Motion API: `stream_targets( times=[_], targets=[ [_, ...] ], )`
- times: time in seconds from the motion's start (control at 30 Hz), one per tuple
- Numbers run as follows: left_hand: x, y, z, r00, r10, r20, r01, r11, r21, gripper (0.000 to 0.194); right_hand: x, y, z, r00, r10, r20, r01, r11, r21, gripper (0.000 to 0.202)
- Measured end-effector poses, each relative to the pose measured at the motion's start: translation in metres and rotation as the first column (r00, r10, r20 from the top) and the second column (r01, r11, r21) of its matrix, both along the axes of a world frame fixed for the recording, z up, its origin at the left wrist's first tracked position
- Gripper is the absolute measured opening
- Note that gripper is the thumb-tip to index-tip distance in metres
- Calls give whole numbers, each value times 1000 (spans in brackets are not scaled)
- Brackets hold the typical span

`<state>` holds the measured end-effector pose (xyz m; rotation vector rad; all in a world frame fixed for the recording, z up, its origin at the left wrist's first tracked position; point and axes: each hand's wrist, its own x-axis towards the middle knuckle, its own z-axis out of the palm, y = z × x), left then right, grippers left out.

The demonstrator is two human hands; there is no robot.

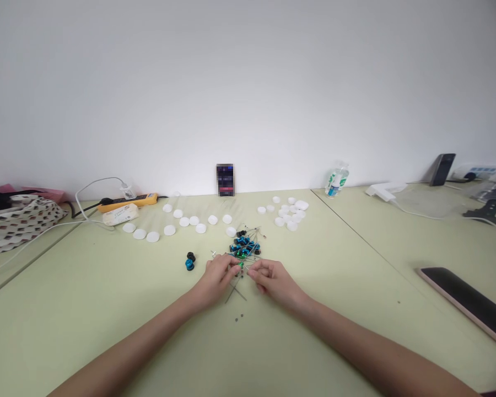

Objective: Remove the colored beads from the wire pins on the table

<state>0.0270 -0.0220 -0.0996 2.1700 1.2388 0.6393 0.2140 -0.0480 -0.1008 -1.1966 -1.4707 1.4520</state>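
My left hand is closed in a pinch on a small green part. Just to its right, my right hand pinches a thin metal rod, whose tip points at the green part. Directly beyond the fingers lies a pile of blue and black knob-like parts mixed with thin metal rods. Two thin rods cross on the table below the hands. Tiny round bits lie nearer to me. A blue knob-like part and a black one sit left of my left hand.
White round pieces are spread at the back left, with another cluster back right. A phone leans on the wall. Around are a yellow power strip, a clear bottle, a patterned cloth and a dark pad.
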Motion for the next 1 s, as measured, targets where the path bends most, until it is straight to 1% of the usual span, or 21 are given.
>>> stream_targets(
  times=[0.27, 0.43, 0.6, 0.77, 0.87, 1.0],
  targets=[
    [5, -2, -7, 999, 0, 37, -1, 1000, 18, 21, 1, 0, 3, 1000, 0, 1, 0, 1000, -6, 31],
    [6, -2, -5, 997, 40, 66, -38, 999, -32, 22, 2, 0, 4, 1000, 1, -15, -1, 1000, -16, 32],
    [6, -3, -3, 998, 46, 49, -45, 999, -8, 22, 1, 1, 3, 1000, -5, -14, 5, 1000, -19, 34],
    [8, -6, -4, 994, 9, 107, -11, 1000, 22, 20, 1, 1, 4, 1000, 6, -14, -6, 1000, -10, 34],
    [9, -8, -3, 992, 3, 124, -13, 997, 82, 17, 1, 1, 3, 999, 1, -34, -3, 999, -49, 35],
    [12, -12, -3, 993, -23, 116, 2, 983, 182, 17, 2, 2, -1, 982, 48, -180, -82, 979, -186, 34]
  ],
)
